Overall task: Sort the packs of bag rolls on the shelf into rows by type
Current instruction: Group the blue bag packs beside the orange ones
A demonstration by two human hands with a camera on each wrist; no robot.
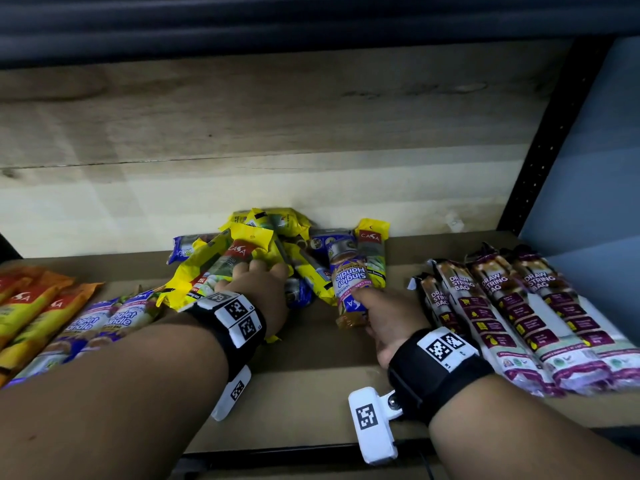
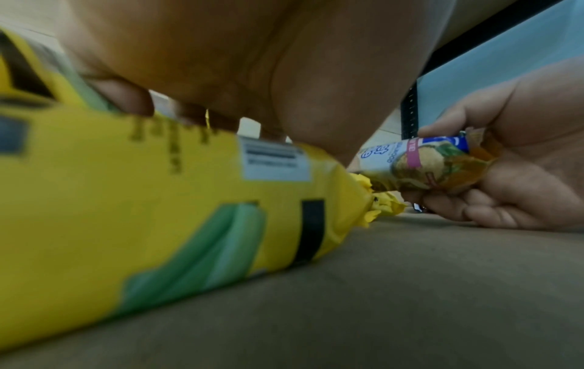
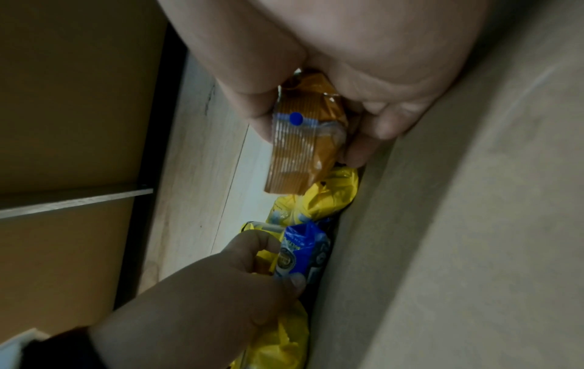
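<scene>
A mixed pile of yellow and blue packs [image 1: 294,233] lies at the back middle of the shelf. My left hand [image 1: 263,289] lies palm down on a yellow Casa pack [image 1: 221,261] at the pile's front, fingers curled over it. In the left wrist view that yellow pack [image 2: 142,199] runs under my palm [image 2: 221,62]. My left thumb touches a blue pack [image 3: 303,249]. My right hand [image 1: 391,320] grips the near end of a "Singlet Handle" pack [image 1: 348,278], which points toward the back wall. Its crimped orange end [image 3: 303,142] shows between thumb and fingers.
A row of purple "Draw String Bag" packs [image 1: 512,306] lies at the right. Singlet Handle packs [image 1: 104,323] and orange Casa packs [image 1: 27,306] lie in rows at the left. The shelf board [image 1: 311,375] is bare in front of the pile. A black upright [image 1: 554,150] stands at the right.
</scene>
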